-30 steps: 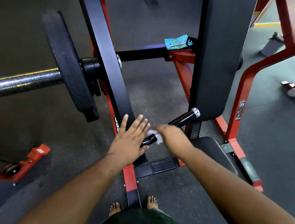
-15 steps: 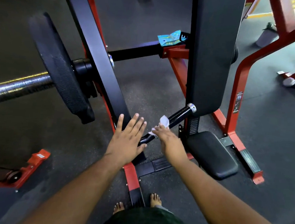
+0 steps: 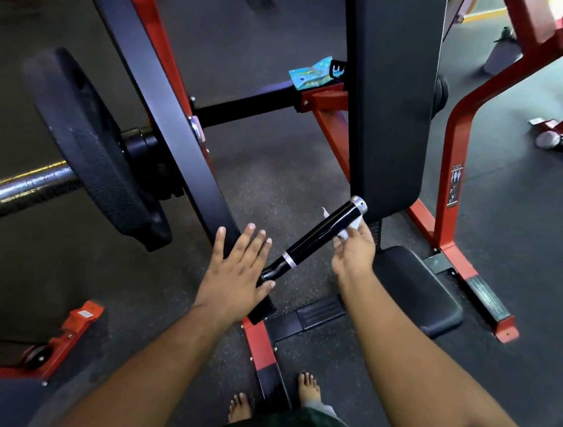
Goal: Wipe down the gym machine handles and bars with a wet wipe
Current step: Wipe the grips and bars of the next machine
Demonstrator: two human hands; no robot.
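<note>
We are holding the wet wipe (image 3: 349,226) in our right hand (image 3: 354,253), the fingers (image 3: 362,232) curling up around the far part of the black handle (image 3: 322,237) and pressing the white cloth against its underside, just short of the silver end cap. A corner of the wipe is poking out on the other side of the handle, beyond our fingertips. The handle is slanting from its cap, near the right hand, down toward our left hand (image 3: 235,277). That left hand is lying flat and spread wide, gripping nothing, its palm resting on the black lever arm (image 3: 166,111) where the handle joins it; the thumb is touching the handle's base.

Just past the right fingers the black back pad (image 3: 389,96) is standing upright, and under the right wrist the seat pad (image 3: 413,289) is sitting low on the red frame (image 3: 448,200). Left of the left fingers a black weight plate (image 3: 85,148) is hanging on a chrome bar (image 3: 16,190). Well beyond both hands a blue-green packet (image 3: 311,74) is lying on the frame's cross member. Near our body, our bare feet (image 3: 309,387) are standing on the dark rubber floor (image 3: 265,184), either side of the red base rail.
</note>
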